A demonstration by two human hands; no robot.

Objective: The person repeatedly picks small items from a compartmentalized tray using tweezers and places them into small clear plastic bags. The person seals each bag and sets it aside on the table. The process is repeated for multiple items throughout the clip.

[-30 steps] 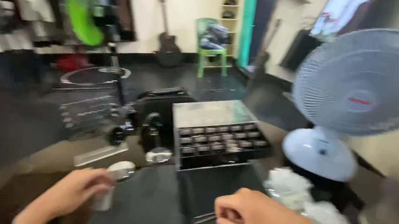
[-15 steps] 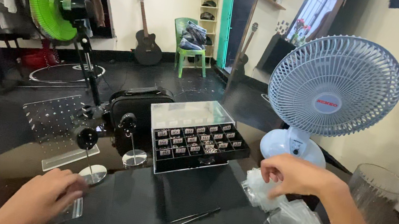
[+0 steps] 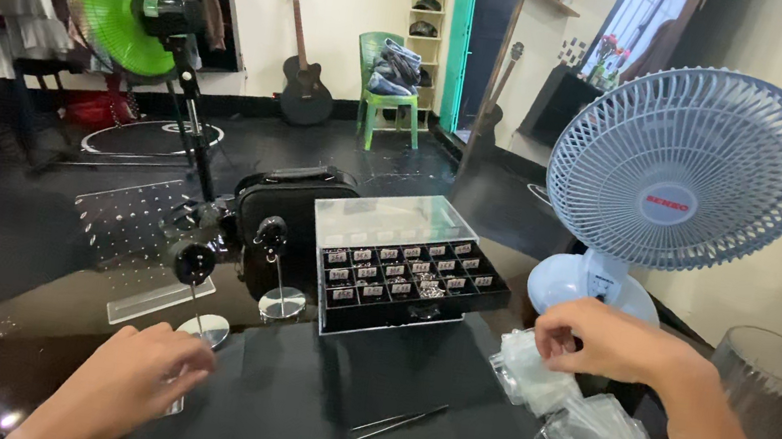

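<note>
My right hand [image 3: 611,344] pinched one small clear plastic zip bag [image 3: 532,369] off the pile, my left hand [image 3: 133,382] rested loosely curled on the glossy black table [image 3: 304,419], bags yet unfilled.

Both forearms were bare, with no sleeve reaching the wrists. The left hand [image 3: 134,377] and right hand [image 3: 601,343] wore no gloves, rings, watch or bracelet that showed.
</note>
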